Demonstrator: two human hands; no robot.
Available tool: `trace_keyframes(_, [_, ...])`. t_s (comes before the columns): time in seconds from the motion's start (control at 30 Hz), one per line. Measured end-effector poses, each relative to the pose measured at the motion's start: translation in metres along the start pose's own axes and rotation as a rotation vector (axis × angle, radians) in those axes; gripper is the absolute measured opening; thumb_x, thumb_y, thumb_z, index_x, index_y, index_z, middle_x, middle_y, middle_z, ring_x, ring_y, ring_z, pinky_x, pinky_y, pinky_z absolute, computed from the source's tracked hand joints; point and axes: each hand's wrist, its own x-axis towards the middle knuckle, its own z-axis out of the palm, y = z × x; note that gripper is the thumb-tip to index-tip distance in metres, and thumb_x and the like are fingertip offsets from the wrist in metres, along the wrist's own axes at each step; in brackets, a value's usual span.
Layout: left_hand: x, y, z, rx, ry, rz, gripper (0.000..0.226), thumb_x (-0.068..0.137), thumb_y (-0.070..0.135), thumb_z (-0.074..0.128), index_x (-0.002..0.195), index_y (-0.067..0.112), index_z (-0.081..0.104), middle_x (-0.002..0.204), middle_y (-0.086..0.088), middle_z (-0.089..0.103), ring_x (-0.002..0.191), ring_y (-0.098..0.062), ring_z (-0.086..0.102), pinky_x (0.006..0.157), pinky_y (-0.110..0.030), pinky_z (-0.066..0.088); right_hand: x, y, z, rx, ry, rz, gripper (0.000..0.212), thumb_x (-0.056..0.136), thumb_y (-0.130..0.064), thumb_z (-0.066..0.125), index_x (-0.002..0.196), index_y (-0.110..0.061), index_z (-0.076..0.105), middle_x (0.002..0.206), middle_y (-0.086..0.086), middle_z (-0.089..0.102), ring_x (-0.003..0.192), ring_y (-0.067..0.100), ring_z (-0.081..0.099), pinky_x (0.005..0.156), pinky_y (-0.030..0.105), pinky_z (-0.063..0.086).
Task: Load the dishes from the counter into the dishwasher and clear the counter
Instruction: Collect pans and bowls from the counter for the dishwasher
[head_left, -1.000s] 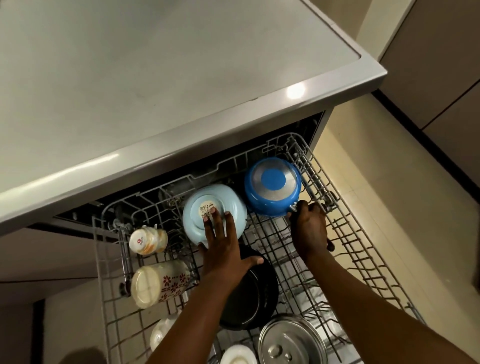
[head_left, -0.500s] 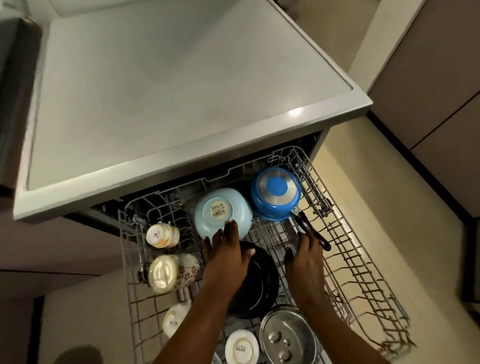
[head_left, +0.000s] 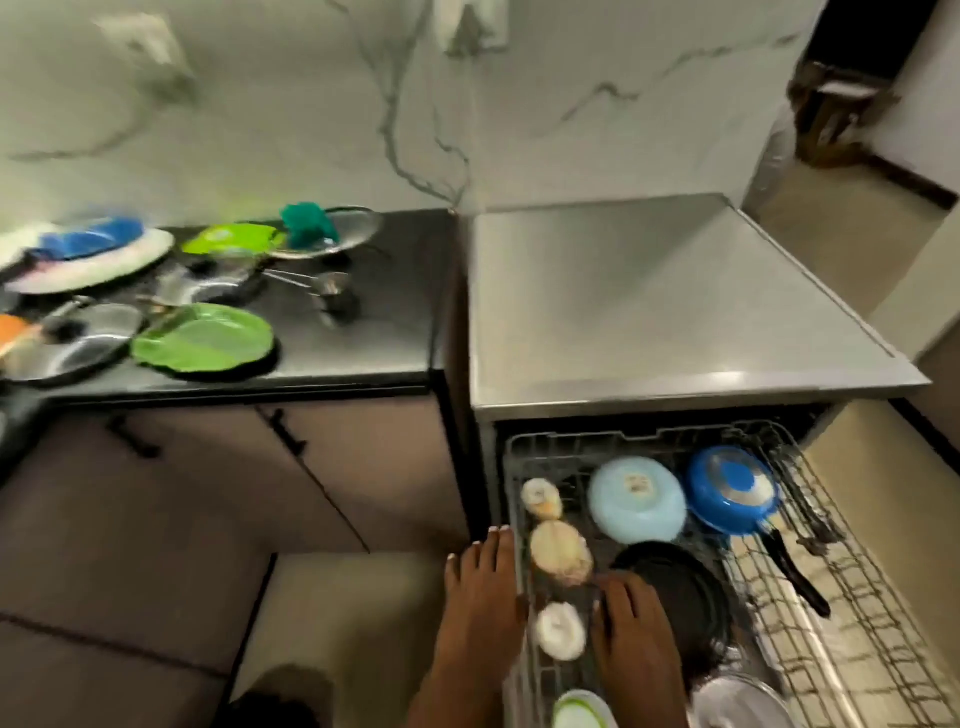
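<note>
The dishwasher rack is pulled out at the lower right. In it lie a light blue bowl, a blue saucepan with a black handle, a black pan and pale cups. My left hand hovers empty, fingers apart, over the rack's left edge. My right hand lies flat and empty over the rack beside the black pan. On the dark counter at the left sit green plates, steel plates, a white plate with a blue item and a teal cloth.
The dishwasher's steel top is bare. Brown cabinet doors stand under the counter. A steel lid and a green-rimmed dish lie at the rack's near end. Tiled floor runs to the right of the rack.
My view has swung up and left, bringing the counter with its dishes into sight. Both hands have drawn back from the blue bowl and the saucepan handle toward the rack's left front.
</note>
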Motion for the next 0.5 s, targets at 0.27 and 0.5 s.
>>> trace_keyframes(0.27, [-0.111,-0.143,-0.097,-0.010,0.162,-0.195,0.069,0.093,0.034,0.052,0.151,0.009,0.024,0.157,-0.010,0.027,0.140,-0.033,0.031,0.114,-0.054,0.021,0.002,-0.197,0.026,0.021,-0.272,-0.366,0.023,0.082,-0.023,0.053,0.101,-0.016,0.065,0.100,0.003,0.062,0.087,0.018,0.051,0.078,0.027,0.038])
trace_keyframes(0.5, [-0.181,-0.249,-0.163,-0.033,0.282,-0.405,0.069,0.098,0.039,0.048,0.153,0.014,0.015,0.160,-0.007,0.016,0.144,-0.027,0.020,0.118,-0.049,0.015,0.018,-0.322,0.038,0.097,-0.398,-0.532,0.024,0.083,-0.017,0.068,0.106,-0.020,0.060,0.104,-0.004,0.054,0.092,0.016,0.055,0.076,0.027,0.049])
